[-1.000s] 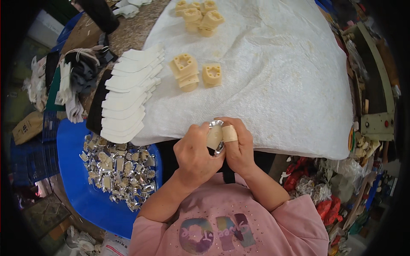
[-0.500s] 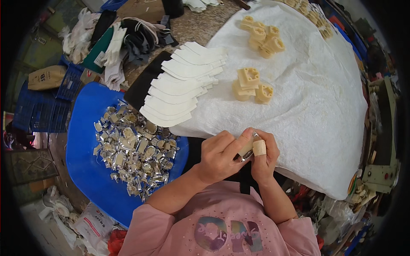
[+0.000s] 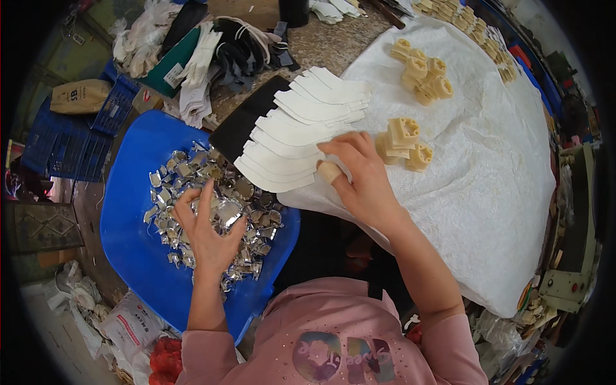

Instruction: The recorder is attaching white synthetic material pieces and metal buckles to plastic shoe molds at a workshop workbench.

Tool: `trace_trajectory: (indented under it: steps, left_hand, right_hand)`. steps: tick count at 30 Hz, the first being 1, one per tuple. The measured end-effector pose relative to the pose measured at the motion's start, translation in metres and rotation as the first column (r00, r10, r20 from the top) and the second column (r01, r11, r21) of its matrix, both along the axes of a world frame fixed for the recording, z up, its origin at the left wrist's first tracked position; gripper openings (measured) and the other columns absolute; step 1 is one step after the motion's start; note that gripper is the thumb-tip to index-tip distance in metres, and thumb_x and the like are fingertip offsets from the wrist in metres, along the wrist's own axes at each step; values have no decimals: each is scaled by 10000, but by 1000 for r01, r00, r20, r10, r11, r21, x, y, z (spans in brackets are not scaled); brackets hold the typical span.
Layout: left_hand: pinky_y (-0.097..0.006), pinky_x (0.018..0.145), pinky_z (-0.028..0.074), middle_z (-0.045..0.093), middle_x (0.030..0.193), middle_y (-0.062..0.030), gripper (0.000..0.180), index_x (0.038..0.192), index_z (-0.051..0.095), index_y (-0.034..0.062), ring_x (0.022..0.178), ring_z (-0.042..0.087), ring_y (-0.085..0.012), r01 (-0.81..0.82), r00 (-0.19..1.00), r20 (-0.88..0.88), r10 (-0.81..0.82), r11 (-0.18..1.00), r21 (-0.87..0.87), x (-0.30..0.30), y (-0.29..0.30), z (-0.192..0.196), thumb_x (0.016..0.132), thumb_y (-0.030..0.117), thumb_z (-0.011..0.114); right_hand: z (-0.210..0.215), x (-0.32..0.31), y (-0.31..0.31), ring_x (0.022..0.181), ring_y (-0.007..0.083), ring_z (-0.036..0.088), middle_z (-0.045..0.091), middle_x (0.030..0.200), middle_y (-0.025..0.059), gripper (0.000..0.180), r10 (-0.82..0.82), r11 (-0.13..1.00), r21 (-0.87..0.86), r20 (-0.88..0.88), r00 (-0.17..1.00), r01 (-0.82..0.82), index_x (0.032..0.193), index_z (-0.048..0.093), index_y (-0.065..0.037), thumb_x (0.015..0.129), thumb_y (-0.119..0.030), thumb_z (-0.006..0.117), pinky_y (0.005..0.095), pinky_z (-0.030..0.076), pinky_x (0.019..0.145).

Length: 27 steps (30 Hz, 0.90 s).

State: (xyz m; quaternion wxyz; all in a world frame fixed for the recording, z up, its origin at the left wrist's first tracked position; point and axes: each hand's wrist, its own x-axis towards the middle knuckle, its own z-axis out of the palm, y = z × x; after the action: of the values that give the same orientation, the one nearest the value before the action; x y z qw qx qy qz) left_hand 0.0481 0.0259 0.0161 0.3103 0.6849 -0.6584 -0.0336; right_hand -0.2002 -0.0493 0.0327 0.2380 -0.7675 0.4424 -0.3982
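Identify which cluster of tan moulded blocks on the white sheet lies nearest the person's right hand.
The small cluster just beyond the right hand, beside the fanned white pieces. The other clusters lie farther up the white sheet.

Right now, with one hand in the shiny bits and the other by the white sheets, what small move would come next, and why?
Probably the left hand closes on one silver piece: its fingers lie spread over the pile in the blue tray, holding nothing visible. The right hand already rests on the fanned white sheets.
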Motion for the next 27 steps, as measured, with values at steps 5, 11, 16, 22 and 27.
trace_trajectory:
  steps: [5,11,16,22,27]
  left_hand:
    - [-401,911,383,545,1062,-119,353,1058,631,42,1023,502,-304,176,966,-166,-196,976,-132,-15,-31,5,707,5,635]
    - [-412,892,377,547,1044,-95,334,980,638,60,1057,518,-295,385,918,-39,-396,908,-166,-47,-57,8,653,5,672]
    - [-419,888,364,548,1032,-82,321,954,643,76,1076,518,-274,398,914,0,-406,898,-187,-53,-64,1,640,26,693]
    - [-409,868,370,555,1031,-76,286,953,648,81,1081,524,-253,409,913,84,-400,895,-178,-59,-66,-2,671,54,681]
    - [-398,864,368,578,999,-68,259,944,653,93,1048,549,-239,385,922,130,-366,904,-184,-62,-69,-3,687,64,678]
  right_hand:
    - [-3,27,-37,956,316,464,548,988,121,326,30,997,-69,-131,991,-40,1064,625,-38,740,-7,617,400,402,839]
    - [-1,62,-71,941,309,447,511,986,124,515,54,987,-127,-296,954,-96,1099,636,-66,620,108,565,376,405,835]
    - [-9,72,-78,931,304,448,510,973,109,437,41,997,-53,-350,936,-63,1016,645,-67,616,97,590,371,396,832]
    - [-15,57,-70,964,303,468,541,1006,120,332,87,993,-65,-157,984,-98,918,616,-54,647,119,537,385,391,855]
    - [-19,29,-51,988,318,546,593,989,158,321,147,987,33,201,968,-157,912,556,-36,662,155,493,397,452,858]
